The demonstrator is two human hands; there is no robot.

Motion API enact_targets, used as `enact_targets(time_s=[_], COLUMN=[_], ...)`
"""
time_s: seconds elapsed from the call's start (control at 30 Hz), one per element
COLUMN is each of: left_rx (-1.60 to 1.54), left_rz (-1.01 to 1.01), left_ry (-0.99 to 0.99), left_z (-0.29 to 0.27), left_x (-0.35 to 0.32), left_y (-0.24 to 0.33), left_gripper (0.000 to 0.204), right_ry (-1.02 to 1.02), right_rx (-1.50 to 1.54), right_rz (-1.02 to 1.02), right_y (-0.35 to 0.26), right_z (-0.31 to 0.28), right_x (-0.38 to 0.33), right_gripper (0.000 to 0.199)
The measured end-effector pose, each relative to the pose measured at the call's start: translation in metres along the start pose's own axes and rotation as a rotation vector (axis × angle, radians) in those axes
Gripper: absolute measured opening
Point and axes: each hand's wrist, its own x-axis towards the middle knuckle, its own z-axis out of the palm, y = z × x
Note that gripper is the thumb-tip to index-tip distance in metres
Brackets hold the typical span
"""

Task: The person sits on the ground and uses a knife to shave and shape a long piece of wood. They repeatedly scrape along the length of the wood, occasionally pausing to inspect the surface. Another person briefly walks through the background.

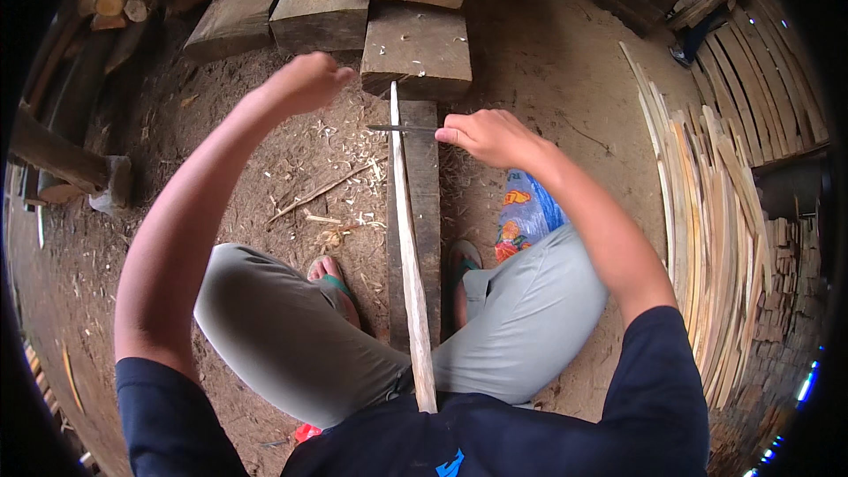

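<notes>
A long pale strip of wood (408,252) runs from my waist up over a dark plank, its narrow tip near the end of a wooden block. My right hand (488,136) is closed around one end of a knife (402,128); the handle is hidden in the fist. The thin dark blade points left and lies across the strip near its tip. My left hand (311,84) is raised to the left of the strip, apart from the blade's tip. Its fingers are blurred and partly hidden, so their grip does not show.
The dark plank (424,177) lies between my feet. Heavy squared timbers (417,40) stand ahead. Shavings and a thin stick (322,190) litter the dirt floor. A patterned plastic bag (523,212) is by my right knee. Long wood strips (707,256) are piled at right; logs (110,2) at far left.
</notes>
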Motion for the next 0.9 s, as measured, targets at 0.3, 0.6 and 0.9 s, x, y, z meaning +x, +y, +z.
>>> enact_targets(time_s=[0.3,0.6,0.9], left_rx=[-0.247,-0.793,-1.336], left_rz=[-0.127,0.015,-0.245], left_ry=[-0.688,-0.680,-0.251], left_z=[0.057,0.108,0.153], left_x=[0.014,0.008,0.000], left_y=[-0.048,-0.023,0.009], left_gripper=[0.069,0.061,0.036], right_ry=[-0.098,-0.054,0.024], right_rx=[0.128,0.038,0.004], right_rz=[0.069,-0.019,-0.047], right_y=[0.007,0.012,0.012], right_z=[0.022,0.024,0.032], right_x=[0.004,0.025,0.025], right_gripper=[0.046,0.042,0.039])
